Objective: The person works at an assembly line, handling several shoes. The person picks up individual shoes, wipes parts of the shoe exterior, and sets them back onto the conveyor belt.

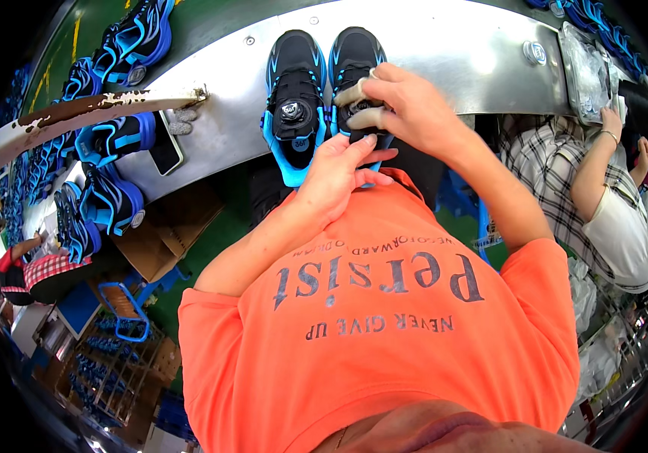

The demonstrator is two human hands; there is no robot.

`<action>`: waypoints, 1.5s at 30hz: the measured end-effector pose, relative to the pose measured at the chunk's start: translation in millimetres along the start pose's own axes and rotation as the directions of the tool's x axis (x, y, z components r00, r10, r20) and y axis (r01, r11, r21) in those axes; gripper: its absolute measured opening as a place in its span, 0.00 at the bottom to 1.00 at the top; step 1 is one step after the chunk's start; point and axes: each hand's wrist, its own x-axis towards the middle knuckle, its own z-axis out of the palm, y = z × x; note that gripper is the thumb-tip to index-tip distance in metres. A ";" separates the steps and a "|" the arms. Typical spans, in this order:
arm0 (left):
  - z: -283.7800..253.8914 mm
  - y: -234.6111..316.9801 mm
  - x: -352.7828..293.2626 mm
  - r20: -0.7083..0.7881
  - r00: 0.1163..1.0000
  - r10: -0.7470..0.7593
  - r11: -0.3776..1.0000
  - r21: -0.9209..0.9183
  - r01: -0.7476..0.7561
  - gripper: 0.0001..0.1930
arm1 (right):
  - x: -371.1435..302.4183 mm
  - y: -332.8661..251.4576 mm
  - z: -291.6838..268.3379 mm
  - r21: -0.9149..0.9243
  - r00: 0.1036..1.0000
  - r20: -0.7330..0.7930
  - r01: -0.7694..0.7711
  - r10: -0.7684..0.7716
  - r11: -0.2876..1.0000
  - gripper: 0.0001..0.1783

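A pair of black and blue sneakers lies side by side on a metal bench, toes pointing away from me. The left sneaker [293, 72] stands untouched, with a round black dial [291, 112] on its tongue. On the right sneaker [355, 49], the thumb and forefinger of my right hand [418, 106], both in pale finger covers, close around the dial area and partly hide it. My left hand [335, 174] grips the heel and collar of that same sneaker, thumb near its opening. The heel is mostly covered by my fingers.
The metal bench [444, 45] curves to both sides. At left are a chipped metal bar [97, 109], a phone [165, 147], grey cloth scraps [182, 121] and several more sneakers [109, 198]. A clear plastic tray [584, 72] sits at right, beside a co-worker's arm [595, 162]. Below left is a cardboard box [165, 238].
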 end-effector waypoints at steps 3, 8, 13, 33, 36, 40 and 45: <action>-3.7 2.2 5.7 0.020 1.000 0.015 1.000 0.017 -0.016 0.15 | 2.4 0.9 0.1 -0.002 0.992 -0.119 0.051 -0.051 0.999 0.21; -4.8 4.3 10.0 0.024 0.999 0.021 0.999 0.044 -0.022 0.14 | 7.1 5.3 -0.5 0.037 0.981 -0.154 0.122 -0.115 0.992 0.13; -4.5 1.1 1.2 0.010 1.000 -0.015 1.000 0.017 0.015 0.13 | 2.8 4.5 0.9 0.038 0.979 -0.153 0.141 -0.134 0.989 0.16; 0.5 -0.8 -0.1 0.035 0.999 -0.029 0.998 -0.056 0.031 0.13 | -6.6 -5.2 16.7 0.053 0.961 -0.270 0.070 -0.054 0.996 0.13; 0.3 5.7 -6.1 0.013 0.998 -0.055 0.997 -0.052 0.055 0.13 | -1.3 -5.4 -2.7 0.078 0.997 -0.078 0.022 -0.016 0.997 0.15; -3.6 0.7 -1.1 0.019 0.998 -0.054 0.997 -0.061 0.056 0.13 | 1.7 10.3 -9.2 0.217 0.989 -0.001 0.144 -0.148 0.966 0.18; -1.9 -0.5 -1.9 0.029 0.999 -0.043 0.995 -0.090 0.046 0.13 | -11.5 -7.7 17.7 0.060 0.959 -0.266 -0.079 0.093 0.995 0.14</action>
